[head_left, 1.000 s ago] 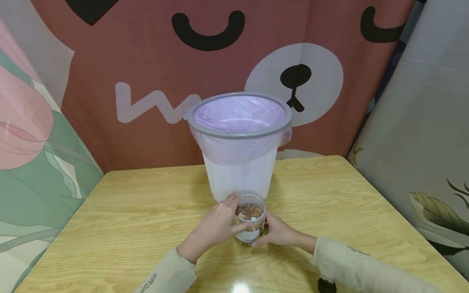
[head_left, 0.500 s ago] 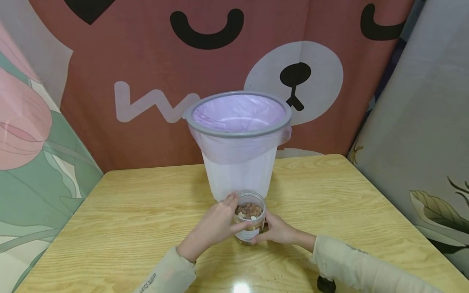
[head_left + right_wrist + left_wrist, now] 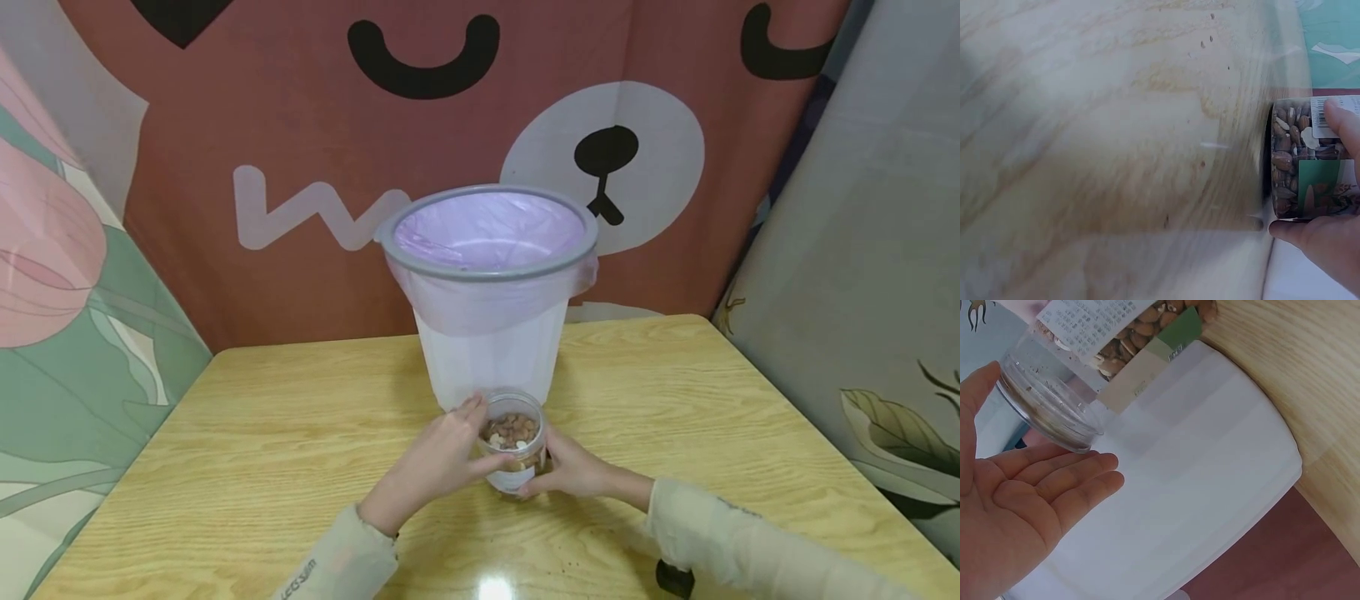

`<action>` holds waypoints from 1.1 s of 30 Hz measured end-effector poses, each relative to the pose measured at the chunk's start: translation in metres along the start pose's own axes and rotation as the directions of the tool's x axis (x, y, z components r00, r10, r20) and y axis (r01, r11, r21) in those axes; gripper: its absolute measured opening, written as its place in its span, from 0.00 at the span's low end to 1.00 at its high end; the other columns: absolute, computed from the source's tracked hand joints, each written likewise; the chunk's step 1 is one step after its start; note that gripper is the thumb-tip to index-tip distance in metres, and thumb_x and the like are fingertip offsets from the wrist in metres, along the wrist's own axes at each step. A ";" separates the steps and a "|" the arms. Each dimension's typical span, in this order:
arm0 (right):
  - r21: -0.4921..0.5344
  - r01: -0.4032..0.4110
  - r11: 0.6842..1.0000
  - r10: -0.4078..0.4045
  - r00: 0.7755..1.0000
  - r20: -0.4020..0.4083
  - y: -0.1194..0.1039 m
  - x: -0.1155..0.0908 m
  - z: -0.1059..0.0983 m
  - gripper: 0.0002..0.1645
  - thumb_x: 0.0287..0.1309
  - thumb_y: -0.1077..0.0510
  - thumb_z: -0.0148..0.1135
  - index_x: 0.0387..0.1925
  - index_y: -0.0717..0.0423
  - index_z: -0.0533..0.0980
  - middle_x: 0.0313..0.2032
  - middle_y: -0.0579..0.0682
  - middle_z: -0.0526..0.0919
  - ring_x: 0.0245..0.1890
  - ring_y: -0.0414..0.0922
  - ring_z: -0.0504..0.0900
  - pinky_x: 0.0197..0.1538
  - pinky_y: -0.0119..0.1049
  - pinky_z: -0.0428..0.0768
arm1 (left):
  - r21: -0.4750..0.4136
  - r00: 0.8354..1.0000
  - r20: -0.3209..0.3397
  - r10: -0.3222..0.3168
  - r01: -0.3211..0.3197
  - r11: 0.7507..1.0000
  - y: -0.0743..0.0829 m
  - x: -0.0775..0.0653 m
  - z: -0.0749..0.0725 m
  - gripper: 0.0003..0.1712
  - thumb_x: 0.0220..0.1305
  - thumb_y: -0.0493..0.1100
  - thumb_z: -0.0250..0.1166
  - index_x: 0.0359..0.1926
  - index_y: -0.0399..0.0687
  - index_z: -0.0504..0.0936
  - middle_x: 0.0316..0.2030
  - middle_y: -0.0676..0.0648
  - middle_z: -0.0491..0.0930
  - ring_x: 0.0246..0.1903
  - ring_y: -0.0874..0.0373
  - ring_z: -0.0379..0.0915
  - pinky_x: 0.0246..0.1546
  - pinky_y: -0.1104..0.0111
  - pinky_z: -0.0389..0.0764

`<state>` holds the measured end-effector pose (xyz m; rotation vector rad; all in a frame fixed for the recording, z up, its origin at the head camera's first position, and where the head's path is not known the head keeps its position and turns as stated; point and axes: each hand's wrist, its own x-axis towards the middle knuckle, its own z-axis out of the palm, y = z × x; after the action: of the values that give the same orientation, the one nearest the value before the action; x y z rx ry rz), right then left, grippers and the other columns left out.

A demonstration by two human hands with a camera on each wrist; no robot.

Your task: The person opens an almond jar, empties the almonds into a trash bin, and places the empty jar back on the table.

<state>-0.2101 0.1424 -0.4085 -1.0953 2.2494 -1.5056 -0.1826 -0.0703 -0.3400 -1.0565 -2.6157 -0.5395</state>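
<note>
A clear, uncovered jar (image 3: 513, 478) of almonds (image 3: 512, 431) is held between both hands in front of a white bin. My left hand (image 3: 431, 462) spans the jar's rim, thumb at the front and fingers along the far left side. In the left wrist view those fingers look fairly straight against the rim (image 3: 1054, 428). My right hand (image 3: 573, 467) grips the lower right of the jar. From the right wrist, a barcode sticker (image 3: 1321, 119) shows under the thumb, beside a green label (image 3: 1316, 181), with the jar's base close over the table.
The white bin (image 3: 487, 362) stands behind the jar, lined with a purple bag (image 3: 487, 304) folded over its grey rim. Small dark crumbs (image 3: 1202, 45) lie on the wooden table (image 3: 300, 442). A printed bear curtain (image 3: 322, 117) hangs behind the table.
The jar's lower part has shifted slightly right and up, turning its label a little. The right hand has moved slightly with it. The left hand stays almost still at the rim.
</note>
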 end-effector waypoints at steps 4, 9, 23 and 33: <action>-0.044 -0.015 0.999 0.015 1.000 -0.008 -0.005 -0.002 -0.004 0.59 0.39 0.59 0.71 0.66 0.56 0.43 0.62 0.54 0.58 0.61 0.50 0.58 0.59 0.48 0.57 | -0.020 1.000 -0.008 0.021 -0.021 1.000 0.000 0.000 0.000 0.38 0.52 0.57 0.64 0.51 0.28 0.69 0.52 0.30 0.69 0.50 0.41 0.67 0.46 0.60 0.71; -0.110 -0.008 0.994 0.005 1.000 -0.024 -0.008 -0.004 -0.008 0.61 0.37 0.60 0.72 0.66 0.60 0.41 0.62 0.59 0.57 0.61 0.54 0.57 0.59 0.51 0.55 | -0.024 1.000 0.002 0.027 -0.027 0.999 -0.001 -0.001 -0.001 0.38 0.53 0.57 0.62 0.54 0.31 0.68 0.53 0.31 0.68 0.53 0.42 0.65 0.48 0.60 0.69; -0.188 -0.055 0.981 0.046 0.998 -0.052 -0.014 -0.007 -0.010 0.57 0.36 0.57 0.73 0.66 0.56 0.50 0.56 0.48 0.67 0.55 0.46 0.67 0.54 0.44 0.65 | -0.064 1.000 0.025 0.018 -0.016 0.998 -0.001 0.000 0.000 0.41 0.52 0.60 0.62 0.58 0.36 0.66 0.55 0.32 0.65 0.53 0.44 0.65 0.46 0.60 0.71; -0.265 -0.023 0.964 0.009 0.998 -0.056 -0.017 -0.012 -0.011 0.52 0.33 0.56 0.72 0.62 0.56 0.57 0.51 0.46 0.69 0.49 0.45 0.70 0.47 0.40 0.71 | -0.102 0.998 0.031 0.063 -0.060 0.993 0.001 0.004 0.002 0.42 0.51 0.63 0.61 0.61 0.43 0.62 0.58 0.36 0.63 0.57 0.45 0.60 0.50 0.57 0.67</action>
<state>-0.2002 0.1549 -0.3909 -1.1137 2.5478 -1.2668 -0.1848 -0.0668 -0.3401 -1.1832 -2.5997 -0.6508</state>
